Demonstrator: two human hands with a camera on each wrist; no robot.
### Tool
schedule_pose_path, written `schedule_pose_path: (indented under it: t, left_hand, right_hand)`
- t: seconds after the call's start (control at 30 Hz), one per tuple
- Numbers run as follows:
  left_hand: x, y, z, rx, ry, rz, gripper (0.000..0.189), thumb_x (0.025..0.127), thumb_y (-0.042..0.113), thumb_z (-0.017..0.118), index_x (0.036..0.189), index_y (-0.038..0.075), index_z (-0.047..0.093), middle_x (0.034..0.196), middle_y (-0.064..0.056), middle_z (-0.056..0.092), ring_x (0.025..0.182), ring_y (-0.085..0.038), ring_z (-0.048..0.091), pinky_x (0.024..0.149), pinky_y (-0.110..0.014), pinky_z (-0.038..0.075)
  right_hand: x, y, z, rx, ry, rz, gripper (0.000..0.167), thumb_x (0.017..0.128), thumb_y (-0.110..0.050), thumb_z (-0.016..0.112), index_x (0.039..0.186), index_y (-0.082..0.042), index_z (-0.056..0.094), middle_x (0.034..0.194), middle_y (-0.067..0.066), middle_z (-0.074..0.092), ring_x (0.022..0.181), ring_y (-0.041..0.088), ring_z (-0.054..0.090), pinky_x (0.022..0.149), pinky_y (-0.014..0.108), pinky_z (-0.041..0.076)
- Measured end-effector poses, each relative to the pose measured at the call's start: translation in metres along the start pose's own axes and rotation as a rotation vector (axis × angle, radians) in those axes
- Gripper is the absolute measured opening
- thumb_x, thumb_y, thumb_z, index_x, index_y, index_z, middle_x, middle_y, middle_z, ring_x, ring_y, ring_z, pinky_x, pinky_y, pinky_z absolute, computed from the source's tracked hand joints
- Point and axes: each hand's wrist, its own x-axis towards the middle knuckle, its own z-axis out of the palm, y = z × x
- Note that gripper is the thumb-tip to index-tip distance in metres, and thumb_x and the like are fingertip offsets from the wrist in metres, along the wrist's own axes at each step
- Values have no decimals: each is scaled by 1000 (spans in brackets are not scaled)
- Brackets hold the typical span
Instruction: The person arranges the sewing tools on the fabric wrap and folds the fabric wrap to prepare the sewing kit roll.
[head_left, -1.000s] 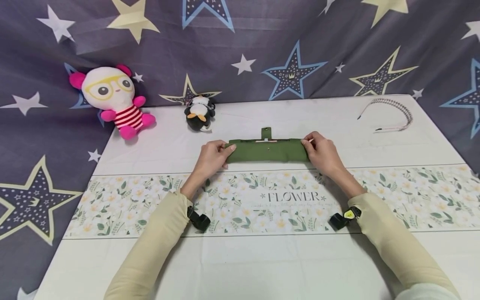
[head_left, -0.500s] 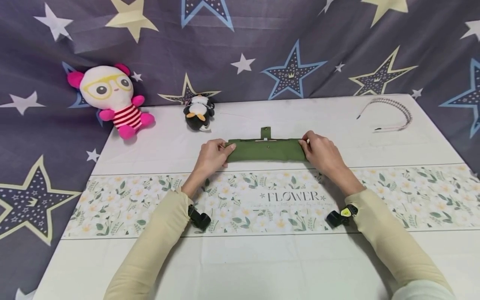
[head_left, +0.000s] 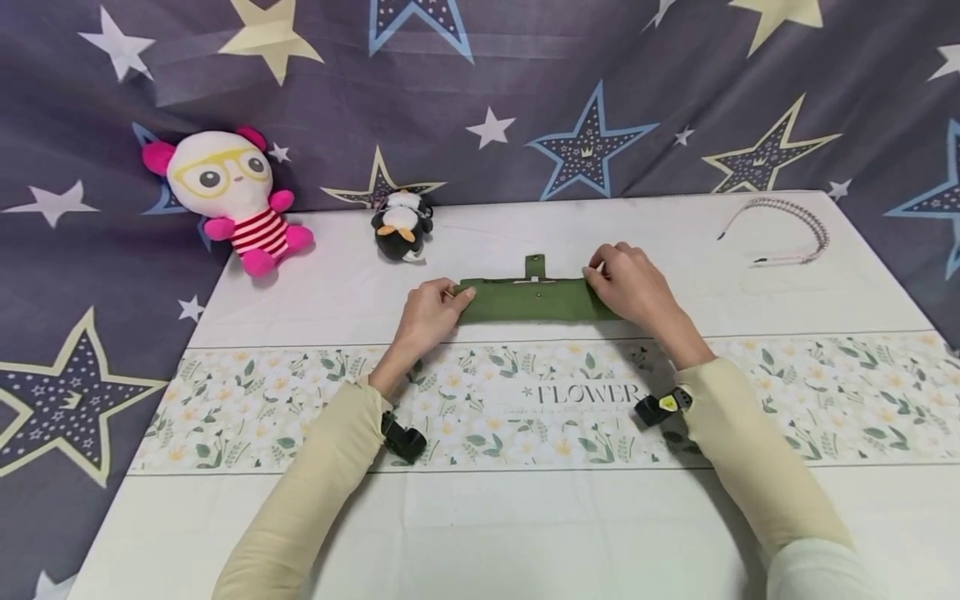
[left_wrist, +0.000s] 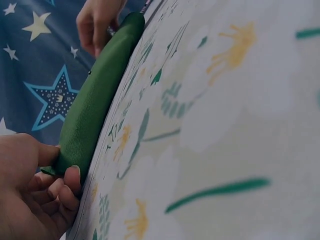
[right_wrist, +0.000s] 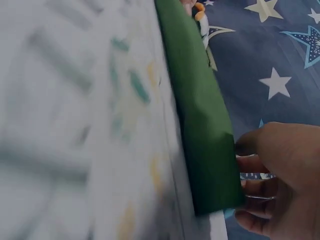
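A long green fabric pouch (head_left: pixel 536 307) lies on the white table, with a snap tab (head_left: pixel 534 266) standing up behind its top edge. Something pale shows in the narrow opening beside the tab. My left hand (head_left: pixel 431 315) pinches the pouch's left end, thumb in front; in the left wrist view the fingers curl beneath that end. At the upper right edge of the pouch, my right hand (head_left: pixel 630 283) has its thumb and fingertips together; the right wrist view shows them at the fabric's rim. Part of that contact is hidden.
A pink and white plush panda (head_left: pixel 238 200) sits at the back left, beside a small plush penguin (head_left: pixel 402 227). A braided headband (head_left: pixel 813 229) lies at the back right. Starry cloth (head_left: pixel 480 75) hangs behind the table. A floral strip (head_left: pixel 480 408) crosses the table.
My right hand has slid left along the pouch's upper edge, away from the right end, and risen a little. My left hand keeps its grip on the left end.
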Motion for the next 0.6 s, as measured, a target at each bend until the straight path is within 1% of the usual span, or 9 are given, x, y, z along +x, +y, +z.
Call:
schedule_pose_path:
  t: [0.1,0.2,0.27,0.33,0.47,0.6]
  left_hand:
    - [0,1,1,5,5,4,30,106,27,63,84,6,62,60,-1,52,51,-16,50,53,-31,37]
    - [0,1,1,5,12,5,33,106,27,63,80,7,58,58,1,46,50,-14,42,53,-30,33]
    - [0,1,1,5,15,6,35,106,27,63,78,8,55,58,1,43,50,-14,38,53,-30,32]
    - [0,0,2,4,15,6,35,106,28,63,78,9,55,58,2,42,50,-14,37,53,-30,31]
    - [0,-1,1,5,18,4,35,106,28,63,78,8,55,58,2,41,51,-14,36,54,-30,31]
    - [0,-1,0,2,19,-4,33,106,28,63,81,7,57,59,1,42,52,-15,36,55,-30,32]
  right_hand:
    - [11,-8,2,-29,-32,7,24,105,-18,60,111,4,70,99,21,66,90,38,63,81,55,50]
    - [22,-13,4,-60,-64,24,25,105,-20,60,114,2,71,99,19,69,93,37,64,91,59,44]
    - [28,-15,5,-66,-87,36,26,105,-20,60,115,1,70,99,17,70,94,37,64,94,60,42]
    - [35,-17,5,-50,-116,42,26,105,-20,60,116,1,70,101,18,71,94,36,64,95,58,43]
    - [49,-22,8,3,-174,16,29,105,-17,57,122,4,69,108,21,70,97,36,64,90,52,49]
    - [62,-25,14,51,-221,-30,31,106,-13,56,129,5,68,115,23,70,104,36,64,96,51,49]
